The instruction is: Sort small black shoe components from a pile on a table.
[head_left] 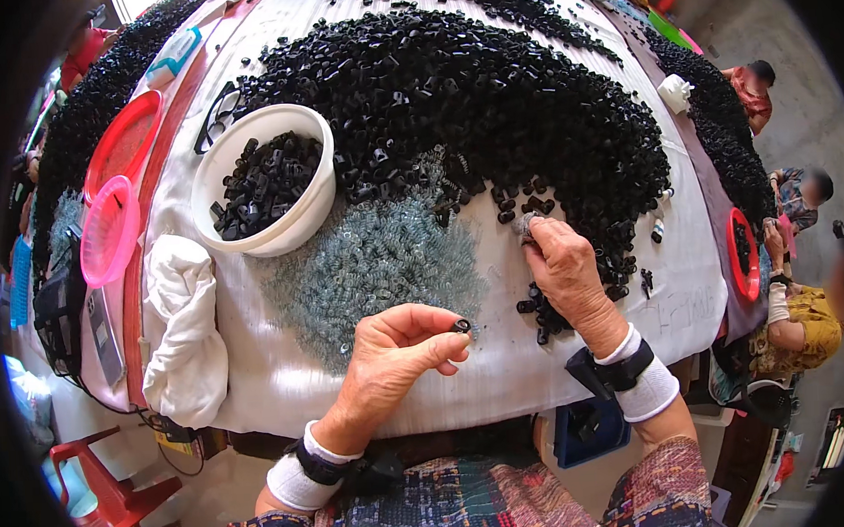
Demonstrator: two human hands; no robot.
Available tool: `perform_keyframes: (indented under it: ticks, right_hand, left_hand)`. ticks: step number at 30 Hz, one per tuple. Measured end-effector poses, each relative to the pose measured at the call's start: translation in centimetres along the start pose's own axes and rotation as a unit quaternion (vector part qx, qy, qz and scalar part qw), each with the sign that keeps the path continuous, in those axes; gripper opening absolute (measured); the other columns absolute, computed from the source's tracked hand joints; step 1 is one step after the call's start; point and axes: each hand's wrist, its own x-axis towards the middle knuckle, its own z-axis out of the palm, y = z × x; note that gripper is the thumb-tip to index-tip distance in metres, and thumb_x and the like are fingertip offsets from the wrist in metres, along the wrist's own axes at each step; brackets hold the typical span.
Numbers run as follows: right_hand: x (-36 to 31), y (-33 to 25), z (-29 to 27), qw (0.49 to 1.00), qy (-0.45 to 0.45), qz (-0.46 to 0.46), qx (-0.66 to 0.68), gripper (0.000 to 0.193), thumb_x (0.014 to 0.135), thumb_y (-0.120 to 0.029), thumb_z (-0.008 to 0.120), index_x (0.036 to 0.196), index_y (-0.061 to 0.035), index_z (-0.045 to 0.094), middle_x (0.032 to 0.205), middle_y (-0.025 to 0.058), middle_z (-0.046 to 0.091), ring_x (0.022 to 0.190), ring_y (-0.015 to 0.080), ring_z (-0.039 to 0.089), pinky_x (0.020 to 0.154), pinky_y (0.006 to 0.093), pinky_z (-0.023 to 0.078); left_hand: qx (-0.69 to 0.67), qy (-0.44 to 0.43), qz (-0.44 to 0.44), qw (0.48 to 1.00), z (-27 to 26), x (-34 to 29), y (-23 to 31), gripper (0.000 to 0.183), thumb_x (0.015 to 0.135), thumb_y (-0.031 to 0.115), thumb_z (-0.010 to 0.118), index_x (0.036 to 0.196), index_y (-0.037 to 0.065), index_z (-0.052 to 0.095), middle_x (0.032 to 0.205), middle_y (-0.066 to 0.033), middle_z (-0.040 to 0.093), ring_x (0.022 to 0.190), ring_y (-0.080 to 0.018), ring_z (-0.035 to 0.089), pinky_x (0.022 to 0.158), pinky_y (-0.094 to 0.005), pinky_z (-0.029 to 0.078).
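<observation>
My left hand (397, 347) is closed in a pinch above the near part of the table. Between its thumb and fingers is a small black plastic part (460, 326) with a round hole. To the right, my right hand (568, 268) reaches to the edge of a large heap of small black plastic parts (565, 97). Its fingers are pressed together, with a greyish fuzzy piece (524, 225) at the fingertips; whether they grip anything more is hidden. A pile of small metal springs (384, 260) spreads just beyond my left hand.
A white bowl (207, 193) of black parts stands left of the springs, beside a crumpled white cloth (182, 330). Red (97, 165) and pink (129, 206) round trays lie along the left edge. Several people sit at the right; a red chair (102, 489) stands lower left.
</observation>
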Motion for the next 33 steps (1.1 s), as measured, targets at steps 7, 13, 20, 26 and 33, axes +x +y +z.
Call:
perform_keyframes:
  ticks: [7, 13, 20, 26, 33]
  right_hand:
    - [-0.2, -1.5, -1.0, 1.000, 0.015, -0.011, 0.014, 0.022, 0.074, 0.004, 0.060, 0.095, -0.0011, 0.057, 0.083, 0.0131, 0.059, 0.077, 0.0294, 0.061, 0.066, 0.0349, 0.051]
    - [-1.2, -7.8, -3.2, 0.928, 0.059, 0.064, 0.362, 0.028, 0.075, 0.007, 0.068, 0.101, -0.0020, 0.064, 0.088, 0.0104, 0.067, 0.076, 0.0161, 0.067, 0.065, 0.0272, 0.054]
    - [-2.5, -9.4, -3.0, 0.937, 0.094, 0.028, 0.337, 0.027, 0.074, 0.007, 0.069, 0.099, -0.0008, 0.065, 0.084, 0.0109, 0.067, 0.072, 0.0184, 0.067, 0.063, 0.0274, 0.054]
    - [-2.8, -9.6, -3.0, 0.945, 0.092, 0.024, 0.312, 0.026, 0.074, 0.007, 0.069, 0.098, -0.0007, 0.065, 0.083, 0.0118, 0.066, 0.071, 0.0198, 0.066, 0.062, 0.0281, 0.053]
    - [-3.2, -9.6, -2.7, 0.951, 0.087, 0.026, 0.296, 0.026, 0.073, 0.008, 0.069, 0.097, -0.0003, 0.065, 0.080, 0.0123, 0.064, 0.068, 0.0224, 0.064, 0.060, 0.0294, 0.051]
  left_hand:
    - [0.002, -0.002, 0.005, 1.000, 0.2, 0.0, -0.1, 0.018, 0.083, 0.005, 0.070, 0.097, -0.002, 0.064, 0.085, -0.0089, 0.067, 0.077, -0.0139, 0.065, 0.064, -0.0240, 0.054]
    - [0.016, 0.006, 0.018, 1.000, 0.9, -0.2, -0.2, 0.018, 0.083, 0.006, 0.070, 0.097, -0.002, 0.064, 0.085, -0.0086, 0.067, 0.077, -0.0134, 0.065, 0.064, -0.0239, 0.054]
    - [0.031, 0.021, 0.048, 0.998, 1.5, -0.7, -0.6, 0.017, 0.082, 0.004, 0.071, 0.097, -0.003, 0.064, 0.087, -0.0092, 0.068, 0.077, -0.0145, 0.066, 0.064, -0.0258, 0.055]
    - [0.059, 0.026, 0.066, 0.996, 1.6, -0.8, -1.1, 0.018, 0.081, 0.003, 0.071, 0.097, -0.002, 0.064, 0.087, -0.0089, 0.068, 0.077, -0.0137, 0.065, 0.065, -0.0250, 0.054]
    - [0.092, 0.046, 0.067, 0.992, 1.5, -0.7, -1.4, 0.017, 0.080, 0.004, 0.072, 0.095, -0.003, 0.066, 0.086, -0.0085, 0.068, 0.077, -0.0120, 0.065, 0.065, -0.0240, 0.054]
